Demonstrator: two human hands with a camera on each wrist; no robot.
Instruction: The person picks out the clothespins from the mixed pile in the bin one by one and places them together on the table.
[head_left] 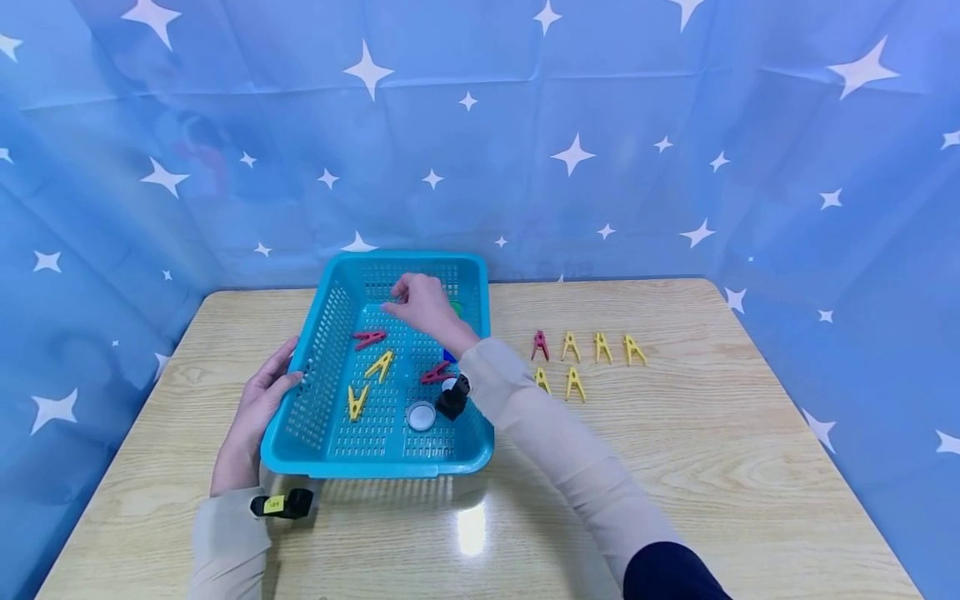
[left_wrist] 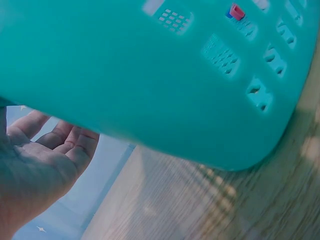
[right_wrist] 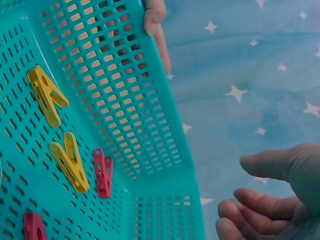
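Turquoise basket (head_left: 375, 470) has its rim pinched by the left hand (head_left: 264, 398); the right hand (head_left: 426, 305), thumb and curled fingers apart, holds nothing above it. The right sleeve (head_left: 517, 398) partly hides a blue object (head_left: 448, 356); clips (head_left: 385, 360) lie inside, six more clips (head_left: 573, 374) on the table (head_left: 750, 433).

Head pic bright, glare on table (head_left: 697, 458), L wrist dimmer.

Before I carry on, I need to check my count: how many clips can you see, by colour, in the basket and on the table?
Yellow clips on the table: 5
Red clip on the table: 1
Yellow clips in the basket: 2
Red clips in the basket: 2
Total in view: 10; the right sleeve may hide more.
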